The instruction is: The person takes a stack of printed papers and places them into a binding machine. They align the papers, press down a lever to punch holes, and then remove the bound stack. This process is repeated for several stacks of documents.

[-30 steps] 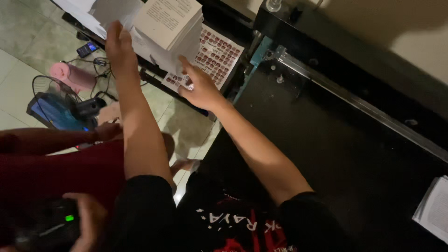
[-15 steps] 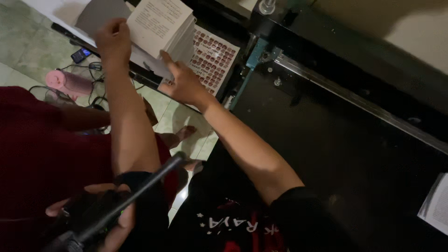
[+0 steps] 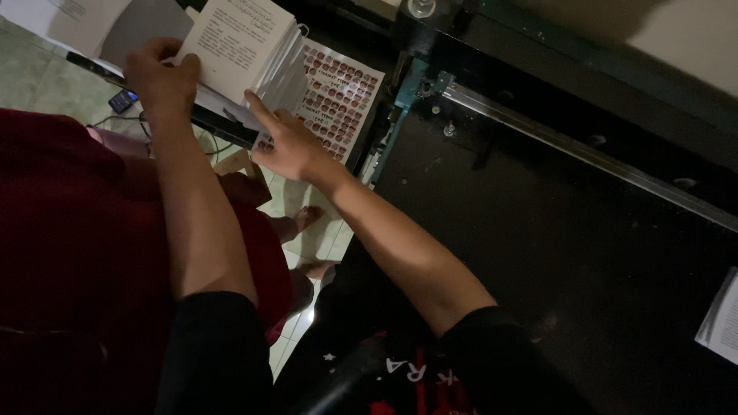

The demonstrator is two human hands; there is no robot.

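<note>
Dim room, black table (image 3: 553, 230) at right; upper left, left hand (image 3: 161, 77) fingers grip the paper stack (image 3: 238, 38), right hand (image 3: 288, 146) fingers spread against its edge.

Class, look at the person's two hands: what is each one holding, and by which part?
The left hand grips the stack of printed sheets at its left edge; the right hand lifts its lower right corner with the fingers.

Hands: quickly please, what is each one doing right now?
Left hand: closed, gripping the stack of printed pages.
Right hand: open, fingers against the stack's edge.
</note>
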